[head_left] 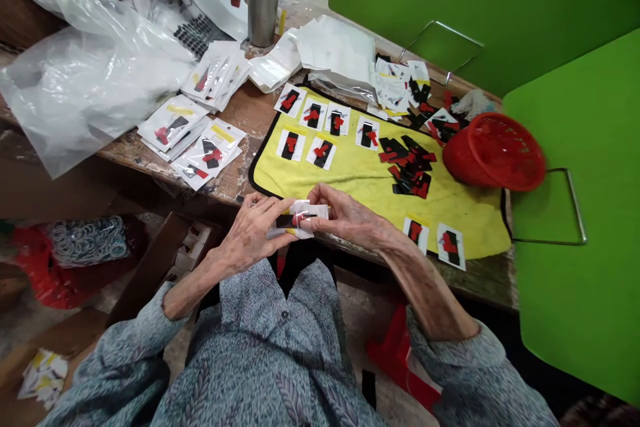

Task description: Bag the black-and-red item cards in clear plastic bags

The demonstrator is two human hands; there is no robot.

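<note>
Both hands grasp one small clear packet (307, 211) in front of the yellow cloth (340, 180), at the near edge of the wooden worktable (257, 121). The left hand (256, 227) pinches its left end; the right hand (350, 215) is closed on its right end. Fingers cover much of the packet; black and red show inside, but its print is too small to read.

Six cards (313, 113) with black and red pieces lie toward the cloth's far left corner, and two more cards (451, 247) near its near right corner. A loose heap (410, 165) of such pieces lies between, their exact shapes lost in the overlap. The red basket (515, 153) tilts at the cloth's right edge, its contents hard to make out. Packet stacks (175, 123) sit left of the cloth, beside a plastic bag (110, 80) cut off by the view.
</note>
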